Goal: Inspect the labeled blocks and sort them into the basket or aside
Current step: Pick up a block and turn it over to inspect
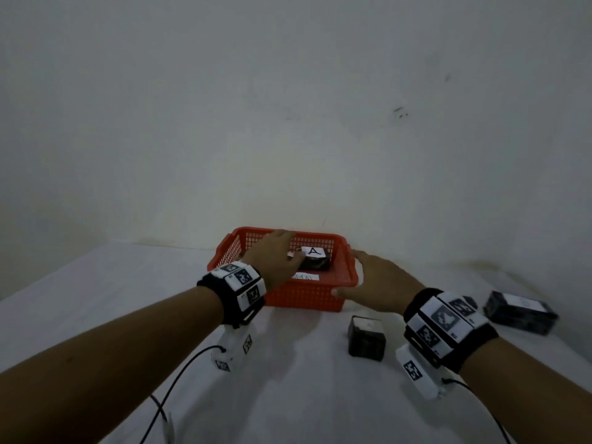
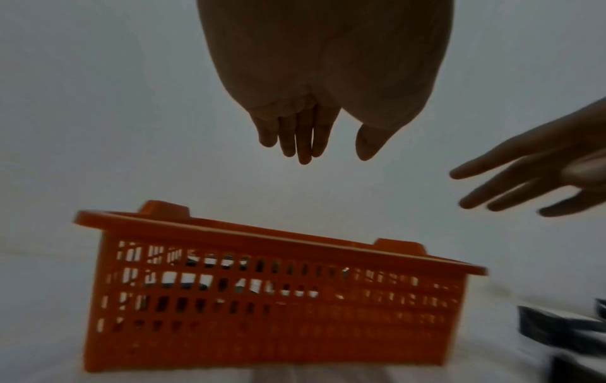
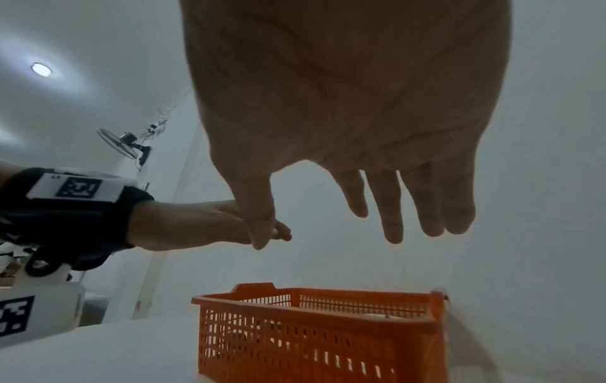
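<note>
With my left hand (image 1: 275,254) flat and empty over the orange plastic mesh basket (image 1: 307,299), where the dark "A"-labelled block (image 1: 315,259) lies, I'd lower my equally empty, spread right hand (image 1: 378,285) squarely onto the small dark cube block (image 1: 366,338) on the white table (image 1: 288,395).

Dim, bluish, motion-blurred wrist views

A wall fan (image 3: 123,145) and a ceiling light (image 3: 41,69), perhaps recessed, show.
</note>
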`<state>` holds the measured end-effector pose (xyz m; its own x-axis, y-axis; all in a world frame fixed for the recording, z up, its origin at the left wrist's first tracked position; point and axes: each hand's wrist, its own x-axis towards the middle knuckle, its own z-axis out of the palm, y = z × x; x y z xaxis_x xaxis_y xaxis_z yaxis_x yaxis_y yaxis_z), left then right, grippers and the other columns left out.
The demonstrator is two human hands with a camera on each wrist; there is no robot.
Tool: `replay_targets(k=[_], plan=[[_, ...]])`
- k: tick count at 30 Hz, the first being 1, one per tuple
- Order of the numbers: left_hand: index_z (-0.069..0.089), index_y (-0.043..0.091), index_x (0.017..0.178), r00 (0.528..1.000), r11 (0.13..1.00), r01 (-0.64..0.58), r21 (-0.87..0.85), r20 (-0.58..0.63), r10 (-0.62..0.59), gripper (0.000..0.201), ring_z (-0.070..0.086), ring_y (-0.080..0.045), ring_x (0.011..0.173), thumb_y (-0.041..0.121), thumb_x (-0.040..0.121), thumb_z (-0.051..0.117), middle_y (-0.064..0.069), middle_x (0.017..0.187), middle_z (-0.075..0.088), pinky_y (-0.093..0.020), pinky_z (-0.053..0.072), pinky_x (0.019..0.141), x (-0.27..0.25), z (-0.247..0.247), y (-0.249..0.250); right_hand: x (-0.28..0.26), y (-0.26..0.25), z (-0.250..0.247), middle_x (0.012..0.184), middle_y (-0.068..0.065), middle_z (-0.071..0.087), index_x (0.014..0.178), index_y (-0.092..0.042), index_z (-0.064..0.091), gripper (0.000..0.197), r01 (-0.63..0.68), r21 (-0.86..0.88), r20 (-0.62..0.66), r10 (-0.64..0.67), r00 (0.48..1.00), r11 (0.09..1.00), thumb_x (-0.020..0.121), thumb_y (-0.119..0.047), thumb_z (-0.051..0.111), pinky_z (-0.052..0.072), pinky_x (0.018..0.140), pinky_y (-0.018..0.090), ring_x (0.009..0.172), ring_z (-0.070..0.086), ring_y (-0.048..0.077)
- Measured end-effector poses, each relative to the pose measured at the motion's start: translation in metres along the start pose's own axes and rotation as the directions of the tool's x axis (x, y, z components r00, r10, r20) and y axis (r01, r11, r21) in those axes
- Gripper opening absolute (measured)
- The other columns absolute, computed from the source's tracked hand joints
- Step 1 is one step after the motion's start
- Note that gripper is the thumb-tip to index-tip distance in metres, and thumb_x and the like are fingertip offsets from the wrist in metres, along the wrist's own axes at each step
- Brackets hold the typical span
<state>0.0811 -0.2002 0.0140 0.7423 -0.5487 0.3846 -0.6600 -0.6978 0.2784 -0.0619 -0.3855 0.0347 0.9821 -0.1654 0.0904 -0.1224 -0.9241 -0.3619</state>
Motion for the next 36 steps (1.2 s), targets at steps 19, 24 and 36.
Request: replay_targets(k=[19,24,36], plan=[[0.039,0.013,0.155,0.920,0.957,-0.287,-0.041,0.267,0.287,0.065,0.040,-0.021,0.146,0.046,0.101,0.054,-0.004,0.160,0.041,-0.033,0.031,0.120,-0.050,0.071,0.094,-0.044,0.100,0.038,0.172,0.004,0.018,0.166,-0.018,0.006,0.126,-0.173,-0.114,0.122,0.186,0.975,0.978,0.074,-0.067,0.079,0.028,0.125,0.043,0.157,0.022,0.024],[0.050,0.009,0.143,0.907,0.989,-0.144,-0.019,0.398,0.140,0.069,0.055,-0.026,0.128,0.044,0.088,0.072,-0.009,0.141,0.056,-0.035,0.044,0.107,-0.047,0.099,0.097,-0.032,0.100,0.051,0.171,0.008,0.022,0.165,-0.015,0.010,0.125,-0.150,-0.087,0.163,0.162,0.973,0.985,0.074,-0.056,0.086,0.028,0.125,0.039,0.155,0.027,0.025],[0.061,0.012,0.129,0.925,0.960,0.016,-0.279,0.369,0.092,0.069,0.066,-0.020,0.106,0.030,0.070,0.091,-0.005,0.121,0.069,-0.032,0.056,0.091,-0.041,0.111,0.086,-0.024,0.095,0.058,0.124,0.008,0.070,0.132,-0.014,0.064,0.068,-0.062,0.052,0.111,0.056,0.992,0.997,0.071,-0.023,0.092,0.049,0.086,0.026,0.110,0.066,0.024]])
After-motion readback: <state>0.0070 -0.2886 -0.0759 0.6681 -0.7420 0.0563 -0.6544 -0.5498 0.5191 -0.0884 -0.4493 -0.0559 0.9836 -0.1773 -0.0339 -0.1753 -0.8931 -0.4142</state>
